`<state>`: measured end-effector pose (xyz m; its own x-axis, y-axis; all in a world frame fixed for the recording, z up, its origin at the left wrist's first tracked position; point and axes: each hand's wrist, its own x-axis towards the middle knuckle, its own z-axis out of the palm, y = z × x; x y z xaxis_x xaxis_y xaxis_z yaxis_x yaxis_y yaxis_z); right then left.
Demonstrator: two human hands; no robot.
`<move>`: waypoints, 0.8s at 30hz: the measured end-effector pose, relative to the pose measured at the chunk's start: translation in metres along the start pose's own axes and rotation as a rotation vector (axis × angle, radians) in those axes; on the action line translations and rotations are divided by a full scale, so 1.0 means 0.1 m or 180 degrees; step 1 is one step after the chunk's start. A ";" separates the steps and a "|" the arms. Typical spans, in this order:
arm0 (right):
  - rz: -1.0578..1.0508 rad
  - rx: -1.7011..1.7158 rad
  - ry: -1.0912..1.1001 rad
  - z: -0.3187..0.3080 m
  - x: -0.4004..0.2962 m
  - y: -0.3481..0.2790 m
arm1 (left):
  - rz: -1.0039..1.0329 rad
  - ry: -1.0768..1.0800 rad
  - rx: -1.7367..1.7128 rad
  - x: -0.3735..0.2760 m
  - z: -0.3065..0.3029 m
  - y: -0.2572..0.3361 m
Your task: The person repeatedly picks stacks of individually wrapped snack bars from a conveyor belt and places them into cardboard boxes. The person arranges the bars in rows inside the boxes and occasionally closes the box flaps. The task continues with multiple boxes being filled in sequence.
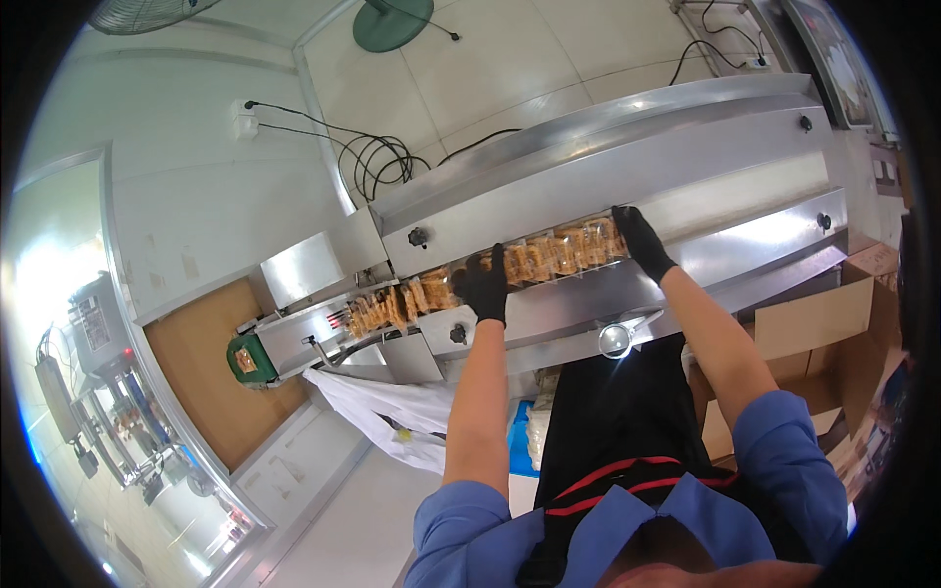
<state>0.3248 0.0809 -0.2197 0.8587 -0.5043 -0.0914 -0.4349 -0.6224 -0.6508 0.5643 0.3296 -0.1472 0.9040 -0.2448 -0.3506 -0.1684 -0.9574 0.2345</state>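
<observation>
A row of clear-wrapped orange-brown snack packets [540,257] runs along the channel of a stainless steel machine table [581,165]. My left hand [485,287], in a black glove, rests on the row near its middle; whether its fingers grip a packet is not clear. At the row's right end my right hand [641,239], also in a black glove, presses against the last packet with its fingertips. Further left, more packets [375,310] stand tilted on a narrow metal conveyor. Past them a single packet [245,360] lies over the green end of the conveyor belt [255,367].
Black knobs [417,237] stick up beside the channel. A clear round object [615,340] sits at the table's near edge. Open cardboard boxes [816,316] stand at the right. White cloth [390,411] hangs below the conveyor. Black cables [382,158] coil on the floor beyond.
</observation>
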 end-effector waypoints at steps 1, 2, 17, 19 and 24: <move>-0.0101 0.0155 0.0097 -0.05 0.00 0.01 | 0.0087 0.0114 0.0031 -0.08 0.01 0.00; 0.0479 0.0954 -0.0113 -0.13 0.01 0.04 | 0.0235 0.0542 -0.0047 -0.10 0.27 -0.14; 0.1328 0.0649 -0.0153 -1.07 -0.06 -0.53 | -0.0143 -0.0878 -0.2904 -0.51 0.38 0.46; 0.0961 0.0724 -0.0034 -0.81 -0.08 -0.86 | 0.0056 -0.1045 -0.3482 -0.41 0.38 0.19; 0.1512 0.0784 0.0016 -0.63 0.05 -0.51 | 0.0898 -0.0950 -0.2551 -0.50 0.34 0.43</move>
<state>0.3343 0.0724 -0.1400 0.5811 -0.6997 -0.4157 -0.6983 -0.1663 -0.6962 0.4988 0.2952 -0.1502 0.7121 -0.5911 -0.3789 0.0571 -0.4891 0.8704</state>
